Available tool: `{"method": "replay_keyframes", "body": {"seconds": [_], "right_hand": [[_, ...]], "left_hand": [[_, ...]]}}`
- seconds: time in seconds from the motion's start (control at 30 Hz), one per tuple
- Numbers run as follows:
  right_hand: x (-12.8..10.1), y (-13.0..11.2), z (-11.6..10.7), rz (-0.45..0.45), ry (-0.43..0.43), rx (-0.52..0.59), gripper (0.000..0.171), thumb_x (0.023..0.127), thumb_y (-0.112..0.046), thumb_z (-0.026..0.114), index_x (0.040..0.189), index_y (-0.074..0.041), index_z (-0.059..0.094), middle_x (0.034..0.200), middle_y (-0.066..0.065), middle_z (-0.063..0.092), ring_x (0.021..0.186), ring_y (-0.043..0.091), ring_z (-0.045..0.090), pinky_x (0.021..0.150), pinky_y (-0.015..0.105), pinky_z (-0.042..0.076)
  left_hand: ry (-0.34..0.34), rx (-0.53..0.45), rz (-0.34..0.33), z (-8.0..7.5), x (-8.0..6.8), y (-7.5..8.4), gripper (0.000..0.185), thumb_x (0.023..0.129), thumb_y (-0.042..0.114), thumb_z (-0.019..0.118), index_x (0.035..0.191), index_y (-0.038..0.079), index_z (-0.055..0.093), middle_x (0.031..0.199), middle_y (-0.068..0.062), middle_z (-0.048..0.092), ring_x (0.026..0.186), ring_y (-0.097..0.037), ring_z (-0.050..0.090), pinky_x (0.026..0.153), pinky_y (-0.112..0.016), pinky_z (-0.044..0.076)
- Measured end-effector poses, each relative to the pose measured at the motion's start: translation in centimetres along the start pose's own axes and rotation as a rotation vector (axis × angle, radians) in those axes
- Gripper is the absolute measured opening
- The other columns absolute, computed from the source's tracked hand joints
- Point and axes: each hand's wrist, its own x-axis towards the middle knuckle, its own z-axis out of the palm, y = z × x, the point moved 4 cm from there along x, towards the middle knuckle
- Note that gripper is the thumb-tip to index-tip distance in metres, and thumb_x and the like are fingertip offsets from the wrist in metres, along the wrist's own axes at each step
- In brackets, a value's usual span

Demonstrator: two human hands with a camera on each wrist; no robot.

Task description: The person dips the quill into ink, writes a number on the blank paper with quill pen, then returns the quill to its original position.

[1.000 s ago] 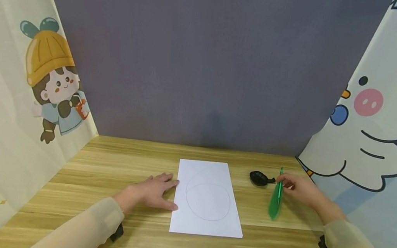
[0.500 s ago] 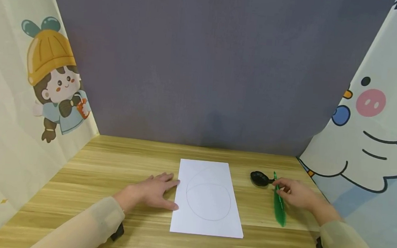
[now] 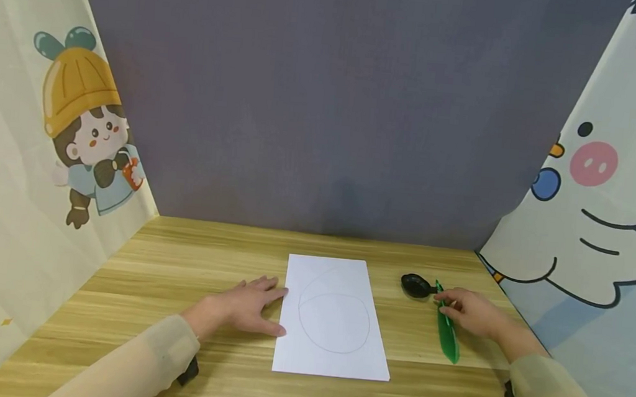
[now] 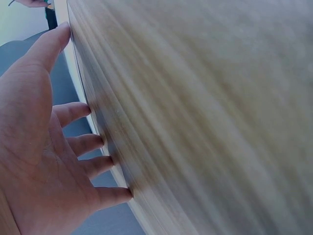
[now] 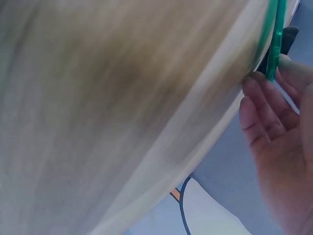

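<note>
A green leaf-shaped pen [image 3: 446,336] slants across the right part of the table, its narrow end pointing away. My right hand [image 3: 474,312] pinches it near that end with thumb and fingers; in the right wrist view its green shaft [image 5: 277,46] shows just beyond the fingertips. Close by the fingertips is a black spoon-shaped thing [image 3: 416,286] with a short handle toward the hand. A white sheet of paper [image 3: 311,360] bears a thin drawn loop. My left hand [image 3: 248,307] lies palm down with fingers spread, thumb and forefinger at the sheet's left edge.
The wooden table [image 3: 177,275] ends against a dark grey panel [image 3: 325,112] at the back. Printed cloths hang at both sides, a cartoon child [image 3: 95,137] on the left one and a white cartoon animal [image 3: 620,203] on the right one.
My right hand has come slightly down and left. The green pen has turned so its narrow end leans left toward the black spoon-shaped thing. My left hand and the paper stay in place.
</note>
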Motion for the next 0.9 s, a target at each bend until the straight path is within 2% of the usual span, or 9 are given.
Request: {"method": "replay_keyframes", "body": {"seconds": [0.2, 0.4, 0.67, 0.9], "right_hand": [[-0.1, 0.0, 0.2, -0.017, 0.014, -0.005, 0.031, 0.107, -0.018, 0.071, 0.136, -0.005, 0.074, 0.115, 0.006, 0.073, 0.091, 0.010, 0.064, 0.072, 0.028, 0.056], [-0.1, 0.2, 0.4, -0.025, 0.027, -0.018, 0.030, 0.107, -0.019, 0.072, 0.134, -0.008, 0.075, 0.116, 0.006, 0.072, 0.093, 0.011, 0.066, 0.074, 0.029, 0.057], [-0.2, 0.1, 0.4, -0.011, 0.036, 0.006, 0.037, 0.108, -0.022, 0.072, 0.141, -0.006, 0.070, 0.119, 0.010, 0.070, 0.093, 0.013, 0.068, 0.072, 0.029, 0.057], [-0.1, -1.1, -0.1, -0.019, 0.118, -0.027, 0.040, 0.111, -0.029, 0.068, 0.143, -0.005, 0.068, 0.125, 0.012, 0.069, 0.090, 0.006, 0.061, 0.067, 0.026, 0.053]], "left_hand": [[0.002, 0.002, 0.001, 0.1, 0.0, -0.1, 0.100, 0.093, 0.075, 0.071, 0.172, 0.023, 0.039, 0.183, -0.017, 0.025, 0.170, -0.042, 0.021, 0.135, -0.072, 0.019], [0.003, -0.005, 0.000, 0.0, 0.0, 0.0, 0.099, 0.093, 0.074, 0.072, 0.172, 0.022, 0.040, 0.182, -0.017, 0.025, 0.170, -0.042, 0.021, 0.135, -0.072, 0.019], [0.007, -0.006, -0.003, 0.0, -0.1, 0.1, 0.100, 0.093, 0.073, 0.073, 0.171, 0.020, 0.041, 0.182, -0.018, 0.026, 0.170, -0.043, 0.022, 0.134, -0.072, 0.020], [0.026, 0.034, -0.027, -0.1, 0.5, 0.4, 0.104, 0.089, 0.073, 0.076, 0.171, 0.019, 0.041, 0.180, -0.015, 0.031, 0.168, -0.042, 0.029, 0.134, -0.071, 0.024]]}}
